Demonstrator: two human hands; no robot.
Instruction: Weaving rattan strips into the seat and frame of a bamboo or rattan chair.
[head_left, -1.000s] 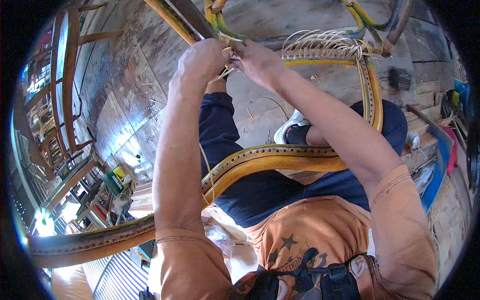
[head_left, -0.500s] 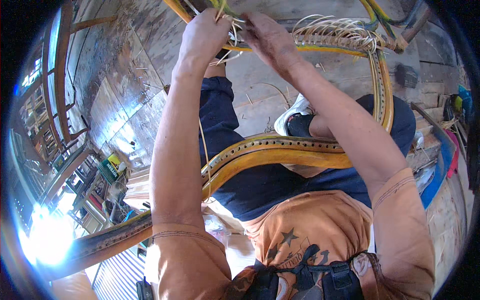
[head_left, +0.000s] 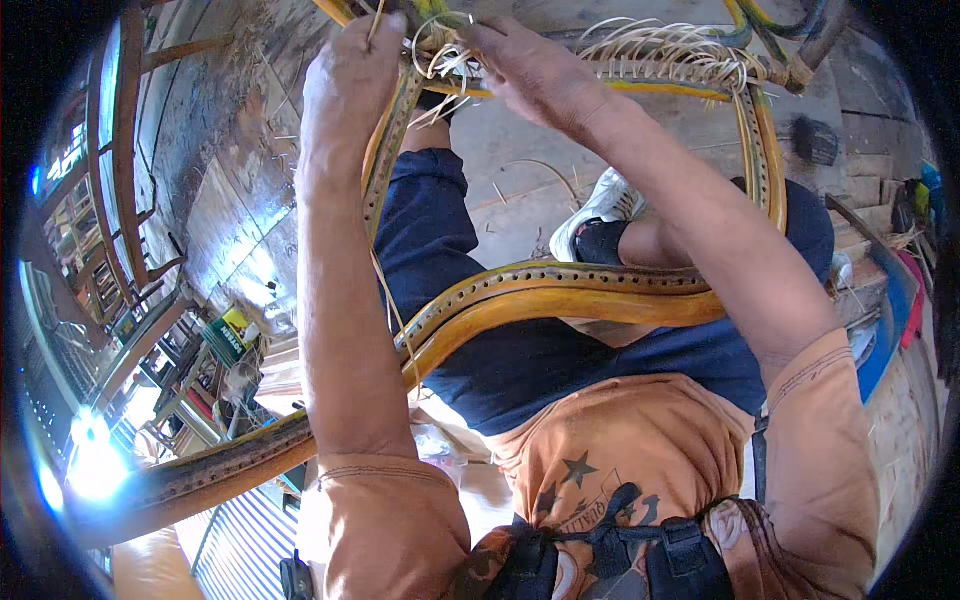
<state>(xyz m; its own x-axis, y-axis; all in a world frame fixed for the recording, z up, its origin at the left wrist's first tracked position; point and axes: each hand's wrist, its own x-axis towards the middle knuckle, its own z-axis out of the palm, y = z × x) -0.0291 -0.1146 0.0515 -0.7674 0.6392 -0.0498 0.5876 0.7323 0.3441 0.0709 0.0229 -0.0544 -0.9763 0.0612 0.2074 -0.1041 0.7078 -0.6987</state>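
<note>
A yellow-brown wooden chair frame [head_left: 560,305] with a row of drilled holes lies across my lap. Pale cane strands [head_left: 455,62] are bunched at its far left corner. My left hand [head_left: 352,80] is closed on a thin cane strand beside that corner. At the bunch, my right hand [head_left: 535,80] has its fingers closed against the strands; its fingertips are partly hidden. More cane loops [head_left: 665,50] stand up in a row along the far rail, to the right of my right hand. A long loose strand [head_left: 395,305] hangs down over the near left curve of the frame.
Wooden furniture frames [head_left: 115,150] stand at the left. A green and yellow container [head_left: 228,335] sits on the floor near them. Cane scraps lie on the plank floor [head_left: 510,190]. Stacked wood and a blue item [head_left: 885,340] are at the right.
My left hand has moved left, away from the corner, with a strand in its fingers. My right hand stays by the corner, shifted slightly. The left rail now shows more.
</note>
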